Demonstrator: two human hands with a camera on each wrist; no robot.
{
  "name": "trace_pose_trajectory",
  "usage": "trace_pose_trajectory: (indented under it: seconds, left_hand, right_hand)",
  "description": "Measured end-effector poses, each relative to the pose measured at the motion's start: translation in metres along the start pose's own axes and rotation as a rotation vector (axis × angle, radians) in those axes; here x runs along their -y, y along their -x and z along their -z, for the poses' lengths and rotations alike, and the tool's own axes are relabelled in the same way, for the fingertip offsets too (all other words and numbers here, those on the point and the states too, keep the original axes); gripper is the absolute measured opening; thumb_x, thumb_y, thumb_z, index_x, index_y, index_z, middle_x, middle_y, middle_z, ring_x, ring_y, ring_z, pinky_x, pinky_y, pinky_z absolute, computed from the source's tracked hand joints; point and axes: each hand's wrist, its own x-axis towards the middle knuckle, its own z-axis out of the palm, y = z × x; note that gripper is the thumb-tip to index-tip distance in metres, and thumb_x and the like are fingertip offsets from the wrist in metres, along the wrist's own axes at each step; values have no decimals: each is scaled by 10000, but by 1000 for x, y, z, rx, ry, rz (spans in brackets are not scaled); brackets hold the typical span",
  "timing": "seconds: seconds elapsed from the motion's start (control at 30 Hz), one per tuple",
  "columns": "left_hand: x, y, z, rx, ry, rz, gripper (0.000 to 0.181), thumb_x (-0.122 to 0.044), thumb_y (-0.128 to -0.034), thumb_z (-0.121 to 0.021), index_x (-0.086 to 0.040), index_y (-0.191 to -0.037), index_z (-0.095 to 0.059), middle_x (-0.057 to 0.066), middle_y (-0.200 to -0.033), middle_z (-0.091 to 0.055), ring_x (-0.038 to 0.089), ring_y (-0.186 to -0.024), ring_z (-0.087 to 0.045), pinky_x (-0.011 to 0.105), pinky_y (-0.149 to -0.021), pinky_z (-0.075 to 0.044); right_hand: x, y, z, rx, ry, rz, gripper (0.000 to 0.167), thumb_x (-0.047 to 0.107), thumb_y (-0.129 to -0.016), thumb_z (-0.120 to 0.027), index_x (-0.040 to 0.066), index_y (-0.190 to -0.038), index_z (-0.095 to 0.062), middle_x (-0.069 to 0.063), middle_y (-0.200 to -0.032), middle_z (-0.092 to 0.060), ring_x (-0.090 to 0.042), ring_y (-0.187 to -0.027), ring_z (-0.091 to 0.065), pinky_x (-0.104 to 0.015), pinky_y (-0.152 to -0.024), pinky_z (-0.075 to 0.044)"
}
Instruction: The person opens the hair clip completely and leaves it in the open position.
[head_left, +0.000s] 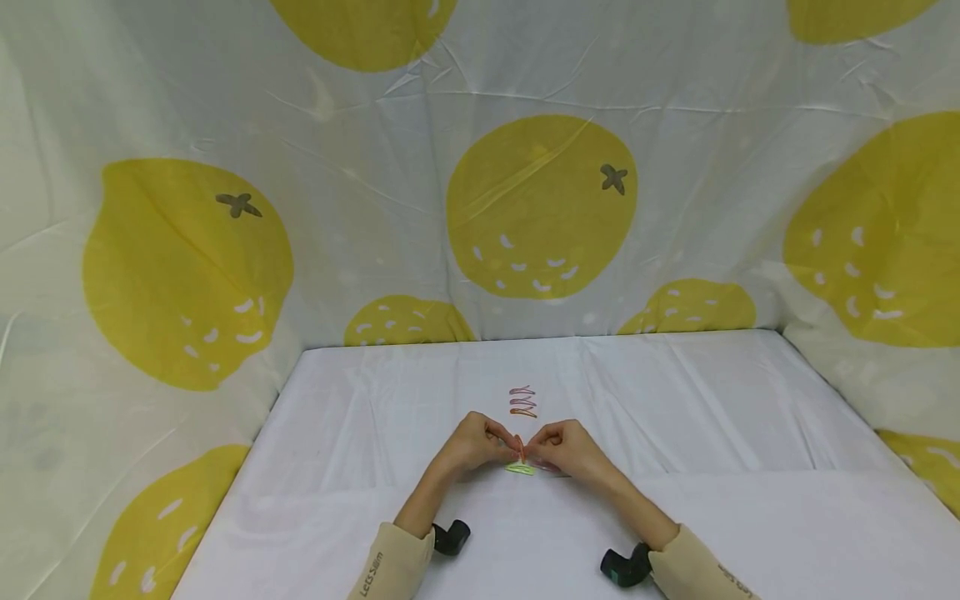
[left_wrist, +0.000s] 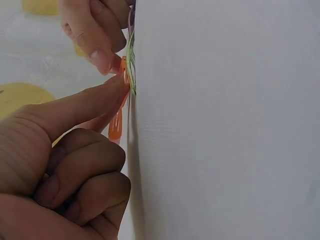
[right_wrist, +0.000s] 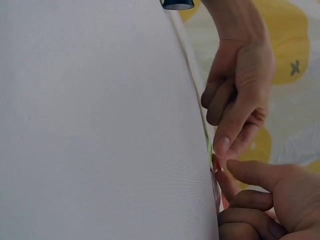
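Leftmost, a cloth printed with yellow lemons (head_left: pixel 187 267) hangs beside and behind a table covered in white cloth (head_left: pixel 322 450). Near the front edge of the view comes a beige left sleeve (head_left: pixel 393 562) with lettering, and just right of it a black wrist camera (head_left: pixel 452 538). Farther in, the left hand (head_left: pixel 476 442) pinches an orange hair clip (head_left: pixel 522 450) between thumb and forefinger, its other fingers curled in. The clip stands tilted between the two hands, over the middle of the table. Just on its near side lie green clips (head_left: pixel 520 469); on its far side, three clips (head_left: pixel 522 402) sit in a row, two pinkish and the nearest orange. From the right, the right hand (head_left: pixel 566 446) brings thumb and forefinger to the orange hair clip; whether they grip it, I cannot tell. Beneath that hand, other clips (head_left: pixel 547 467) are partly hidden. Near right are a second black camera (head_left: pixel 626 567) and the right sleeve (head_left: pixel 697 567)
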Motion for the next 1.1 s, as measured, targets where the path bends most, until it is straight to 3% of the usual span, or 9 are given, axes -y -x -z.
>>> trace_pose_trajectory:
  seconds: [0.33, 0.63, 0.73, 0.97, 1.1]
  left_hand:
    - [-1, 1, 1, 23, 8, -7, 103, -96, -830, -854, -9, -877, -823, -97, -520, -462, 38, -529, -319, 205, -522, -264]
    - [0, 1, 2, 2, 16, -8, 83, -86, -851, -828, -11, -886, -824, -93, -517, -448, 40, -525, -318, 205, -512, -259]
    - [1, 0, 1, -29, 26, -11, 102, -122, -862, -827, -25, -892, -823, -91, -513, -406, 44, -511, -304, 210, -497, -251]
    - [1, -5, -1, -53, 57, -51, 112, -158, -850, -852, -54, -883, -828, -87, -511, -357, 52, -505, -276, 212, -479, -221]
    - [-2, -5, 1, -57, 56, -56, 96, -160, -862, -844, -67, -881, -830, -89, -524, -354, 57, -518, -279, 207, -483, -225]
  right_hand:
    - [3, 0, -7, -66, 33, -3, 151, 148, -875, -792, 7, -820, -786, 6, -654, -683, -26, -592, -510, -179, -548, -400]
    - [4, -1, -9, -105, 40, -37, 125, 122, -864, -769, 10, -811, -787, 16, -644, -676, -27, -599, -507, -180, -549, -391]
    - [2, -1, -7, -72, 34, -32, 127, 130, -871, -755, 17, -822, -787, 62, -615, -615, -24, -575, -453, -181, -526, -344]
    - [-5, -1, 1, 107, 5, 24, 143, 152, -937, -703, 51, -875, -784, 92, -585, -507, -19, -520, -361, -181, -504, -303]
    - [-4, -1, 4, 111, -27, 22, 147, 146, -944, -694, 32, -899, -774, 89, -569, -472, -16, -504, -344, -186, -493, -303]
